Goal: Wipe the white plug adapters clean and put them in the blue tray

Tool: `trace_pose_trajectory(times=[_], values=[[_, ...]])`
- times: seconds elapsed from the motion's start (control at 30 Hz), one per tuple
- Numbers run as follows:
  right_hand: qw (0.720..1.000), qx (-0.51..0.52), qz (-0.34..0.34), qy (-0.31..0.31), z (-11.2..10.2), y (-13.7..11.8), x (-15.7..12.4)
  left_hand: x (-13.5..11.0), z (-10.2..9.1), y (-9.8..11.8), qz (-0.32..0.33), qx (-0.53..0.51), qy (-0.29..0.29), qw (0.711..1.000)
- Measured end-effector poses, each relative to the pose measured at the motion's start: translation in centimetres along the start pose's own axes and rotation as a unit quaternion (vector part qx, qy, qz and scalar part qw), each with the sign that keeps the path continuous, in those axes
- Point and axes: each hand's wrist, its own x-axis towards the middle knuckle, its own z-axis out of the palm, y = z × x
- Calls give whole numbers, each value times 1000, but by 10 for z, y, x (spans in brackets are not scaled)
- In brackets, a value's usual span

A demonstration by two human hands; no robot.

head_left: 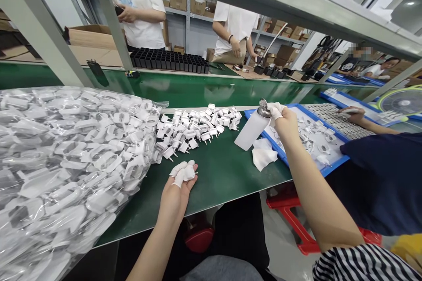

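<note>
At R hand [286, 119], bottle [249, 131], cap [263, 113] up (long axis diag. in view)

White plug casings [199, 126] are lying jumbled; right of them, a white, metal-topped bottle [251, 129] is leaning.

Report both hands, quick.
Left hand: closed on a small white piece; exactly what cannot be told.
Right hand: closed on the metal top of a white bottle.
</note>
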Motion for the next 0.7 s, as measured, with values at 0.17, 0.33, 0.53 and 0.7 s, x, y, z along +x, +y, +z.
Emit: trace_pose_trajectory(times=[0.17, 0.33, 0.53, 0.7], values=[[1000, 9, 0, 2, 0, 3, 0, 0, 2, 2, 4, -21, 21, 1000], [1000, 26, -1, -5, -1, 4, 2, 0, 2, 2, 0, -21, 21, 1000], [999, 43, -4, -6, 0, 6, 1, 0, 4, 4, -1, -36, 43, 998], [998, 57, -14, 27, -1, 8, 3, -1, 5, 3, -1, -38, 39, 998]])
